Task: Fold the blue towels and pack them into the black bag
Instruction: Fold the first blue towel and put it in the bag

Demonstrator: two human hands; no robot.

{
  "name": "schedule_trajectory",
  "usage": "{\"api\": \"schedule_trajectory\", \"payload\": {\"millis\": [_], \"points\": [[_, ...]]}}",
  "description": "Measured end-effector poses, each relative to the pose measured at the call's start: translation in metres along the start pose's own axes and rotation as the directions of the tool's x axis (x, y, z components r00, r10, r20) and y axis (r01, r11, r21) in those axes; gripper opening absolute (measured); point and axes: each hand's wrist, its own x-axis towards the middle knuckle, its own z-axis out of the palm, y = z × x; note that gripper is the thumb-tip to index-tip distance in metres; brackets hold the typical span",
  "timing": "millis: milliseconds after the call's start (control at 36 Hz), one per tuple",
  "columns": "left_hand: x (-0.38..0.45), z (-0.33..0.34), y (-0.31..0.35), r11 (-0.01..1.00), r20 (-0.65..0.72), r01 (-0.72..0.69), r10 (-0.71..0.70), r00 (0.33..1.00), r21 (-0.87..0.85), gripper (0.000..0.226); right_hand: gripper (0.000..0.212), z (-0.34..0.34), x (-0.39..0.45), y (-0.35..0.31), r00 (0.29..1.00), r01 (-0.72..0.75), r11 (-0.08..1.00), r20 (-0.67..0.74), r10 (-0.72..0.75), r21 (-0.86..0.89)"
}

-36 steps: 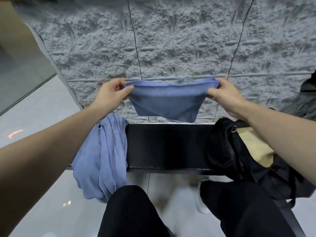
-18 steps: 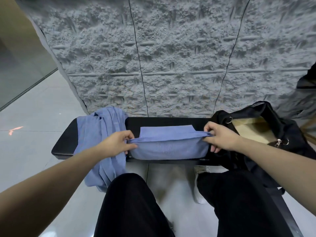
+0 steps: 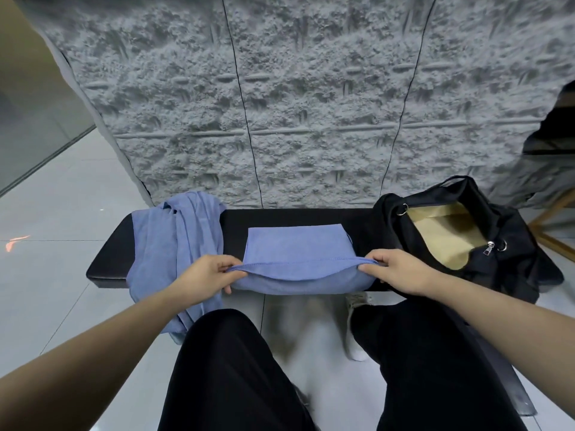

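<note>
Pinching the near hem of the folded blue towel (image 3: 292, 247) at both ends: left hand (image 3: 207, 276) nipping the left corner between thumb and fingertips, right hand (image 3: 396, 269) nipping the right corner the same way, each grip narrow and closed on cloth alone. Lying flat beyond the grips, on the black bench (image 3: 280, 217), with the near edge spilling over the bench's front lip and sagging between the two pinches. Judging by that sag: soft, light, limp, without stiffness to keep a shape unaided. Probably wanting both hems held level and drawn gently apart, or the layers sliding askew and the fold opening. Best taken at the hemmed corners, where the stitched edge gives the fingers something firm, not at the loose middle. Waiting just outside the left grip: a second blue towel (image 3: 174, 244), crumpled and draped over the bench end, trailing toward the floor, unfolded. Standing just outside the right grip: the black bag (image 3: 460, 244), mouth gaping, tan lining showing, no towel visible inside. Likely needing one more fold before fitting that opening.
</note>
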Motion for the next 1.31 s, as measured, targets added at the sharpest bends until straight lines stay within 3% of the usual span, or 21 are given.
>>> {"api": "schedule_trajectory", "payload": {"millis": [222, 528, 694, 861, 1000, 1111, 1222, 1306], "points": [[0.027, 0.008, -0.001, 0.999, -0.101, -0.039, 0.039, 0.994, 0.004, 0.008, 0.011, 0.007, 0.021, 0.007, 0.982, 0.036, 0.998, -0.186, -0.027, 0.049], [0.102, 0.014, -0.005, 0.986, -0.292, 0.065, -0.108, 0.950, -0.151, 0.015, 0.011, 0.007, 0.087, 0.007, 0.935, -0.078, 0.993, -0.338, 0.106, 0.094], [0.143, 0.021, -0.015, 0.970, -0.318, 0.140, -0.199, 0.927, -0.198, 0.018, 0.014, 0.008, 0.135, 0.012, 0.923, -0.156, 0.979, -0.332, 0.192, 0.133], [0.172, 0.032, -0.031, 0.964, -0.335, 0.180, -0.238, 0.912, -0.195, 0.015, 0.017, 0.014, 0.167, 0.022, 0.891, -0.208, 0.937, -0.341, 0.299, 0.280], [0.183, 0.045, -0.045, 0.959, -0.316, 0.233, -0.274, 0.908, -0.163, 0.005, 0.018, 0.021, 0.177, 0.030, 0.884, -0.230, 0.907, -0.314, 0.346, 0.352], [0.182, 0.054, -0.041, 0.963, -0.424, 0.269, -0.252, 0.870, -0.021, 0.033, 0.020, 0.021, 0.176, 0.030, 0.894, -0.213, 0.903, -0.298, 0.334, 0.373], [0.177, 0.068, -0.013, 0.987, -0.506, 0.144, -0.163, 0.847, -0.078, 0.024, 0.014, 0.022, 0.170, 0.028, 0.901, -0.153, 0.911, -0.325, 0.289, 0.384], [0.171, 0.092, 0.019, 0.962, -0.376, 0.038, -0.142, 0.916, -0.270, 0.016, 0.007, 0.028, 0.164, 0.024, 0.900, -0.098, 0.930, -0.368, 0.234, 0.354]]}}
